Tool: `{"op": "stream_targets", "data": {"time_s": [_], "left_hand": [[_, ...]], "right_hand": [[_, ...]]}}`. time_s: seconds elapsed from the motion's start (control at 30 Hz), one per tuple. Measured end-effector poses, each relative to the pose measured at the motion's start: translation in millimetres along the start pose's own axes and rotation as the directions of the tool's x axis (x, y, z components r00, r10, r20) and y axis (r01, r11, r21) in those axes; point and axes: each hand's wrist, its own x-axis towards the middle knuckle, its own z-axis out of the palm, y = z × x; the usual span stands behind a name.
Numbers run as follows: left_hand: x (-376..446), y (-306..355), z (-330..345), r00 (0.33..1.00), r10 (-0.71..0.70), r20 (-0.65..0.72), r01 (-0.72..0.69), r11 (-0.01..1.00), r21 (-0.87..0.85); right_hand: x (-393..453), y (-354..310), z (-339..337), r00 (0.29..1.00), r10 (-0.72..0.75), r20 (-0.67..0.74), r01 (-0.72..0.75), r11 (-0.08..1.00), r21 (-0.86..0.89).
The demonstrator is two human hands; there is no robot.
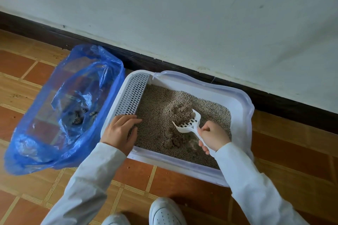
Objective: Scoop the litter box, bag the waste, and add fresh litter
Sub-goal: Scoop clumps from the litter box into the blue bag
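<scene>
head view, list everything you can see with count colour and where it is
litter box: one, white, on the floor against the wall
grate: one, white, along the box's left side
litter: grey-tan granules, filling the box
clumps: a few, brown, near the box's front
scoop: one, white, over the litter, loaded with a brown clump
bag: one, blue, open, left of the box, dark waste inside
floor: orange-brown tiles
wall: white, dark baseboard
shoes: two, white, bottom edge
sleeves: two, pale
left hand: resting on the box's front-left rim
right hand: grip on the scoop handle
</scene>
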Motion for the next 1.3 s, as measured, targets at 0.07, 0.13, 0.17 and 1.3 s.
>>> {"op": "stream_targets", "data": {"time_s": [0.07, 0.13, 0.17, 1.3], "left_hand": [[-1, -1, 0, 1.0, 0.002, -0.001, -0.002, 1.0, 0.001], [-2, -2, 1, 1.0, 0.006, -0.005, -0.006, 1.0, 0.003], [-2, -3, 2, 1.0, 0.008, -0.01, -0.008, 1.0, 0.005], [-4, -7, 1, 0.994, -0.1, -0.049, 0.101, 0.995, 0.007]], "right_hand": [[-5, 4, -2, 1.0, -0.013, 0.002, 0.013, 0.997, 0.07], [-11, 7, -5, 0.999, -0.043, 0.011, 0.041, 0.992, 0.117], [-14, 8, -7, 0.998, -0.059, 0.006, 0.057, 0.989, 0.137], [-49, -10, -7, 0.916, -0.347, -0.2, 0.385, 0.9, 0.204]]}}
